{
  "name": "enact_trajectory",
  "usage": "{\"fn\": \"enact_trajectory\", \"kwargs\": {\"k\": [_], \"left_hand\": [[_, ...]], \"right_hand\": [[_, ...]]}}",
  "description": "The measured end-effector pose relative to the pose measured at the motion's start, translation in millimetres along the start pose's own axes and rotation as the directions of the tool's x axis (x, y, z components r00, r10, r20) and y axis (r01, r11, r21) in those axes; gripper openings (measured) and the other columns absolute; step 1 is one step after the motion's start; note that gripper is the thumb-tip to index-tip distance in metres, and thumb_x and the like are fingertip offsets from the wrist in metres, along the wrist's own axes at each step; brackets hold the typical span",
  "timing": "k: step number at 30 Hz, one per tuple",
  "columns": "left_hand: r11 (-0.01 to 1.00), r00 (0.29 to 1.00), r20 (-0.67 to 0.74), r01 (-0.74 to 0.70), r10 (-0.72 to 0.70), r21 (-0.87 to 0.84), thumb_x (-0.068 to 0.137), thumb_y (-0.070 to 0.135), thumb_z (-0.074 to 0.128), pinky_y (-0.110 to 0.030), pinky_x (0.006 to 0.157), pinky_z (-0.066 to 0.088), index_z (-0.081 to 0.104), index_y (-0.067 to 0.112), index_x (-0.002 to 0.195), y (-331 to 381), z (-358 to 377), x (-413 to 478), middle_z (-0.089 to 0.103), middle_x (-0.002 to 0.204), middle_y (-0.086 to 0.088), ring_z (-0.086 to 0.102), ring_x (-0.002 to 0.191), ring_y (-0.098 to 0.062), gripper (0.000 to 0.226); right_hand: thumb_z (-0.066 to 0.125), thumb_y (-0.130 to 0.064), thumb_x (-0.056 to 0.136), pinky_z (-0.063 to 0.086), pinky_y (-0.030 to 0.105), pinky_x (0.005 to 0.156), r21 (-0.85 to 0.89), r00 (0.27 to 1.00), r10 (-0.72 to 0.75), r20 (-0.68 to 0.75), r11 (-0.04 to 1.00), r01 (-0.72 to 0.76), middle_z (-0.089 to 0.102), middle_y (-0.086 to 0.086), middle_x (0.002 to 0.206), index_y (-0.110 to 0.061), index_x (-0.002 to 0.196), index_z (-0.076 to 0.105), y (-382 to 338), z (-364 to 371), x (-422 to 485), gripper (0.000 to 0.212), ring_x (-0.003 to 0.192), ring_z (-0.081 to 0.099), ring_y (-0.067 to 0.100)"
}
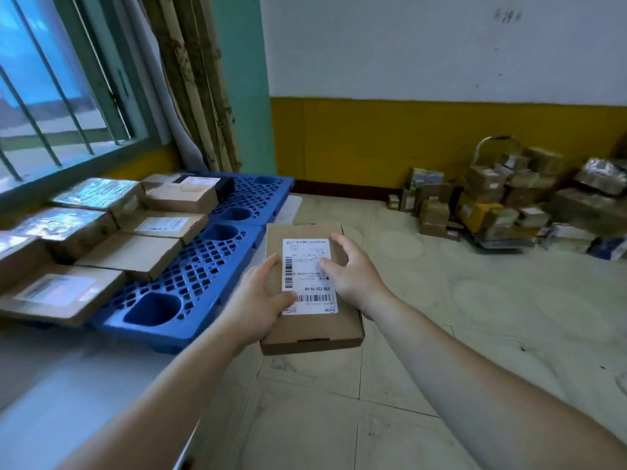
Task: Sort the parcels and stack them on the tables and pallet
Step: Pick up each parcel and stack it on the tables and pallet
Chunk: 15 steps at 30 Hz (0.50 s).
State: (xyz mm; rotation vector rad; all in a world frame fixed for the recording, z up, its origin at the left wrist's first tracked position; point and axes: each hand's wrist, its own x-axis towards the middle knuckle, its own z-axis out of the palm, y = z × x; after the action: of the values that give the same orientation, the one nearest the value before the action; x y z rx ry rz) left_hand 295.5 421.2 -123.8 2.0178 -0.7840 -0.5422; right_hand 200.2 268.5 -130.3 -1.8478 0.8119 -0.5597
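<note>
A flat brown cardboard parcel (305, 330) with a white shipping label is held in the air just right of the blue plastic pallet (203, 283). My left hand (261, 300) grips its left edge, thumb on the label. My right hand (353, 273) holds the right edge with fingers spread over the top. Several flat cardboard parcels (132, 252) lie in rows on the pallet's left part, some wrapped in shiny tape. The pallet rests on a white table (51, 385) under the window.
A heap of unsorted parcels (509, 201) lies on the floor against the yellow wall at the back right, around a hand cart. A barred window and curtain stand at the left. Tiled floor (441, 334) stretches between the table and the heap.
</note>
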Motion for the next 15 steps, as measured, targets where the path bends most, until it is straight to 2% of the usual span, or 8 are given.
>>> {"fn": "enact_trajectory", "kwargs": {"k": [2,6,11,15], "left_hand": [[1.0,1.0,-0.012,0.016,-0.015,0.009,0.087,0.028,0.066,-0.043,0.088,0.054,0.021,0.041,0.146,6.7,0.3,31.9,0.042,0.141,0.003,0.058,0.11,-0.019,0.076],[0.996,0.993,-0.083,0.085,-0.083,0.016,0.087,0.029,0.066,-0.04,0.095,0.049,0.02,0.038,0.148,3.2,-14.1,74.3,0.036,0.146,0.003,0.052,0.119,-0.02,0.077],[0.979,0.956,-0.211,0.204,-0.203,-0.017,0.089,0.026,0.065,-0.041,0.106,0.04,0.02,0.033,0.149,-30.2,-45.9,98.4,0.024,0.152,0.003,0.039,0.131,-0.018,0.076],[0.955,0.907,-0.299,0.286,-0.296,-0.078,0.089,0.021,0.064,-0.034,0.104,0.041,0.021,0.03,0.149,-68.2,-78.8,113.2,0.023,0.153,0.002,0.037,0.132,-0.017,0.074]], "right_hand": [[0.061,-0.031,0.092,0.045,0.04,0.105,-0.019,1.0,-0.005,0.023,1.0,0.006,0.038,0.0,0.148,-0.033,0.148,0.038,-4.1,-1.9,38.2,0.06,0.129,0.047,0.02],[0.06,-0.034,0.093,0.049,0.044,0.101,-0.058,0.99,-0.045,0.132,0.997,0.053,0.037,0.001,0.145,-0.036,0.147,0.037,-13.4,19.8,97.9,0.058,0.125,0.05,0.021],[0.06,-0.034,0.094,0.045,0.039,0.105,-0.077,0.946,-0.073,0.315,0.992,0.102,0.037,0.002,0.147,-0.034,0.148,0.035,-21.9,85.4,145.2,0.06,0.126,0.047,0.02],[0.056,-0.038,0.096,0.048,0.039,0.101,-0.133,0.885,-0.065,0.462,0.981,0.142,0.034,0.001,0.146,-0.036,0.152,0.027,-33.8,149.6,169.7,0.062,0.122,0.049,0.02]]}}
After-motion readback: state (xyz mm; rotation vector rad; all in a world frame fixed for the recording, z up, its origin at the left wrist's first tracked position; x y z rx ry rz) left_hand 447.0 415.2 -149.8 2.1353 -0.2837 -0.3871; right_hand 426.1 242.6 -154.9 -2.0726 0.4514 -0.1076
